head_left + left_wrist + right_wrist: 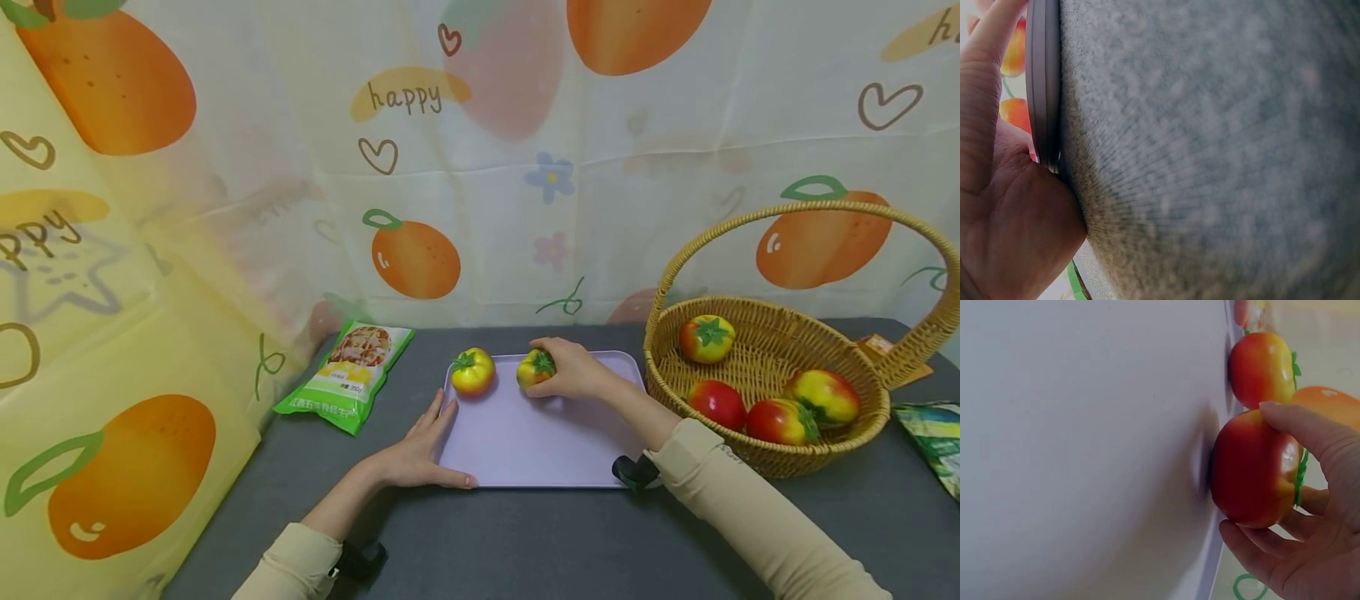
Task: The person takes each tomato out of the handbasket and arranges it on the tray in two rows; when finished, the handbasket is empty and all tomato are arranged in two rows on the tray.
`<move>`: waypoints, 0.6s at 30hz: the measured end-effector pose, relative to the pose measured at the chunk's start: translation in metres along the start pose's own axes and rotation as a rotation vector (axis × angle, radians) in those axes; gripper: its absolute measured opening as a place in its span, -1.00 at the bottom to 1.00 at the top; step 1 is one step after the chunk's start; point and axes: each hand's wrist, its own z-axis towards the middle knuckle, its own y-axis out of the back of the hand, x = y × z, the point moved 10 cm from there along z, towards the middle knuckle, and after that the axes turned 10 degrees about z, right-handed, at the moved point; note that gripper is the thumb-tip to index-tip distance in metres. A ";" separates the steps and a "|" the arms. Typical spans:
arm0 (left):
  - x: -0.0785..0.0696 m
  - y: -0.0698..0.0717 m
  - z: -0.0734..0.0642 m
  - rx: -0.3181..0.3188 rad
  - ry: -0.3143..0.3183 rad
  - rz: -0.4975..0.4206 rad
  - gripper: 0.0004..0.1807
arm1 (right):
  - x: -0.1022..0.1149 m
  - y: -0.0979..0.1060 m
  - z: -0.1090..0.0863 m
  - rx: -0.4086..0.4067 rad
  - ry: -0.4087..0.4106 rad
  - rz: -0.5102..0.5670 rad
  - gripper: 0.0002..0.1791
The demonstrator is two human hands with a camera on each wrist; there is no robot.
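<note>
My right hand (576, 372) grips a red-and-yellow, tomato-like fruit (531, 373) with a green leafy cap, at the back of the lilac tray (536, 446). In the right wrist view, thumb and fingers are round the sides of this fruit (1252, 472); whether it touches the tray is hard to tell. Another such fruit (472, 375) sits in the tray's back left corner. My left hand (418, 448) rests at the tray's front left corner, fingers along the left side and thumb along the front edge. The left wrist view shows its palm (1019, 231) beside the tray's rim (1044, 81).
A wicker basket (765, 333) with a tall handle stands right of the tray, holding several red and yellow fruits. A green food packet (348, 375) lies to the left. Another packet (933, 437) is at the far right. A printed curtain (487, 183) hangs behind the grey table (480, 542).
</note>
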 end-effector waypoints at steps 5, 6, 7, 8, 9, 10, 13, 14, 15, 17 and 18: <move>-0.002 0.001 0.000 -0.004 -0.019 0.002 0.35 | -0.001 0.000 0.000 0.001 -0.012 0.006 -0.15; -0.002 0.001 0.000 -0.005 -0.023 0.003 0.35 | -0.001 0.000 0.000 0.001 -0.015 0.007 -0.15; -0.003 0.001 0.000 -0.007 -0.027 0.004 0.35 | -0.001 0.000 0.000 0.001 -0.015 0.009 -0.16; -0.003 0.001 0.000 -0.009 -0.030 0.004 0.35 | -0.001 0.000 0.000 0.000 -0.017 0.011 -0.16; -0.004 0.001 0.000 -0.009 -0.029 0.004 0.35 | -0.001 0.000 0.000 -0.002 -0.016 0.012 -0.16; -0.003 0.001 0.000 -0.008 -0.028 0.003 0.35 | 0.000 0.000 0.000 -0.004 -0.015 0.012 -0.16; -0.003 0.000 0.000 -0.007 -0.024 0.004 0.35 | 0.001 0.001 -0.001 -0.013 -0.005 0.018 -0.16; -0.003 0.000 0.000 -0.006 -0.023 0.005 0.35 | 0.002 0.002 -0.001 -0.018 -0.003 0.022 -0.16; -0.003 0.000 0.000 -0.006 -0.022 0.006 0.35 | 0.002 0.002 -0.002 -0.023 0.001 0.026 -0.16; -0.002 0.000 0.000 -0.005 -0.021 0.007 0.35 | 0.005 0.004 -0.004 -0.035 0.009 0.033 -0.16; -0.002 0.000 0.000 -0.005 -0.019 0.007 0.35 | 0.006 0.005 -0.004 -0.043 0.013 0.036 -0.16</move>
